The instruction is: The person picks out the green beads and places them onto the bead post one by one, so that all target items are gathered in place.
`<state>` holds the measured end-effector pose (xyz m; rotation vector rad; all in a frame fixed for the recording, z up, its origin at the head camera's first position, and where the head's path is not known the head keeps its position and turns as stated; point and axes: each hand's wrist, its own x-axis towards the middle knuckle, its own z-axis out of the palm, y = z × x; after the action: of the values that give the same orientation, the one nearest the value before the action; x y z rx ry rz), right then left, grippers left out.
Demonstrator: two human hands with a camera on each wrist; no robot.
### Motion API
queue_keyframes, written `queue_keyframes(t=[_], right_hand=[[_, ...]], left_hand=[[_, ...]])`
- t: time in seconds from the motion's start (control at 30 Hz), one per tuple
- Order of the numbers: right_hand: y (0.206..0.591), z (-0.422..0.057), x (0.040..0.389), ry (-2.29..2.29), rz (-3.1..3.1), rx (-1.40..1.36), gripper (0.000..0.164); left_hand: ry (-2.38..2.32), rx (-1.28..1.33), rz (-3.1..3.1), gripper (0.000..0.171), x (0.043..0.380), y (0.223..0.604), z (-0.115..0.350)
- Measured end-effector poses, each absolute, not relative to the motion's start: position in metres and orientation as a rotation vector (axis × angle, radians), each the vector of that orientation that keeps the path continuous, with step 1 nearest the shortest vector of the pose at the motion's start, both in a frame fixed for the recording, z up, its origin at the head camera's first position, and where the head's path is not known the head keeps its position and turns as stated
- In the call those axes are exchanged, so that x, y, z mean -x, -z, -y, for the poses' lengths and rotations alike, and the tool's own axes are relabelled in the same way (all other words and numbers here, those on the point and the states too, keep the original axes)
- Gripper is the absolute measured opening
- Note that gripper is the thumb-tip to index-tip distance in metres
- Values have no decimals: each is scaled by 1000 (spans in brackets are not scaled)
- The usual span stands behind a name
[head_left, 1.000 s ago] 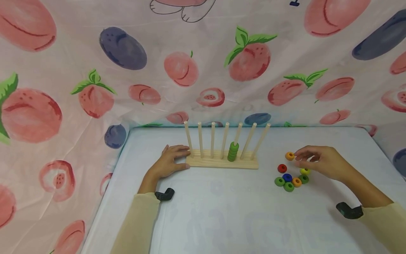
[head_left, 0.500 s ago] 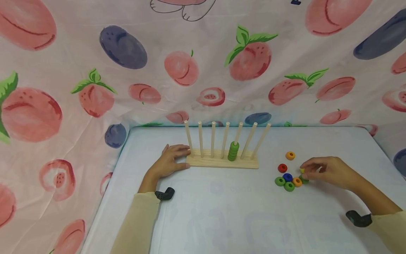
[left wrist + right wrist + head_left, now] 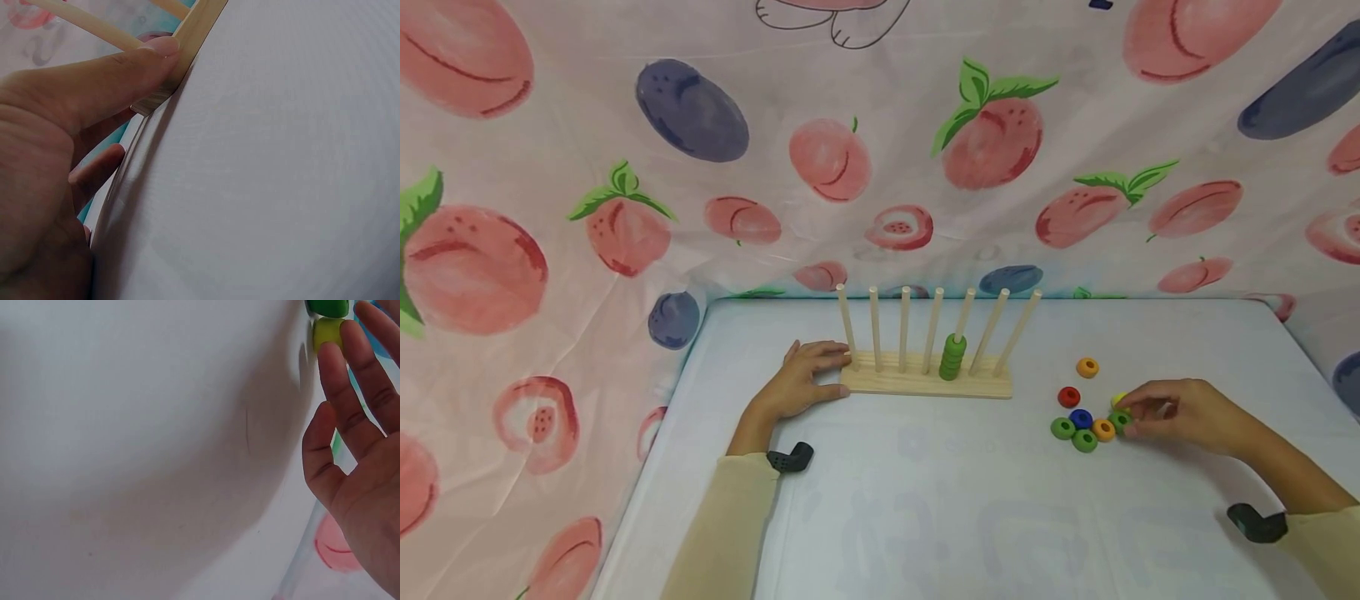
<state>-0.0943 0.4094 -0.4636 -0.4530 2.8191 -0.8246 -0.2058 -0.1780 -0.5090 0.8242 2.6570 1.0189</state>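
Note:
A wooden peg stand [image 3: 917, 385] with several upright pegs stands at the back middle of the table. Green beads [image 3: 952, 358] are stacked on one of its pegs. My left hand [image 3: 801, 383] grips the stand's left end. In the left wrist view its thumb [image 3: 147, 62] lies along the wooden edge. At the loose beads, my right hand [image 3: 1187, 417] has thumb and index finger at either side of a green bead [image 3: 1121, 420]. Whether they pinch it is unclear; the thumb is outside the right wrist view. A yellow bead [image 3: 328, 334] is partly covered by the fingers.
More loose beads lie left of my right hand: red [image 3: 1069, 397], blue [image 3: 1081, 418], orange [image 3: 1102, 430] and several green ones. Another orange bead [image 3: 1087, 367] lies farther back. Behind the table hangs a fruit-patterned cloth [image 3: 865, 100].
My right hand has moved from beside the back orange bead toward me, past the yellow bead, to the green bead. My left hand stays on the stand.

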Motion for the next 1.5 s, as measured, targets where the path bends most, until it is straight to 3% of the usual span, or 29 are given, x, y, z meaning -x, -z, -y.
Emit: queue_keyframes(t=[0.8, 1.5], right_hand=[[469, -406, 95, 791, -2750, 314, 39], [458, -403, 101, 775, -2781, 358, 39]], left_hand=[[-1015, -832, -2661, 59, 207, 511, 177], [-1001, -839, -2664, 59, 207, 511, 178]])
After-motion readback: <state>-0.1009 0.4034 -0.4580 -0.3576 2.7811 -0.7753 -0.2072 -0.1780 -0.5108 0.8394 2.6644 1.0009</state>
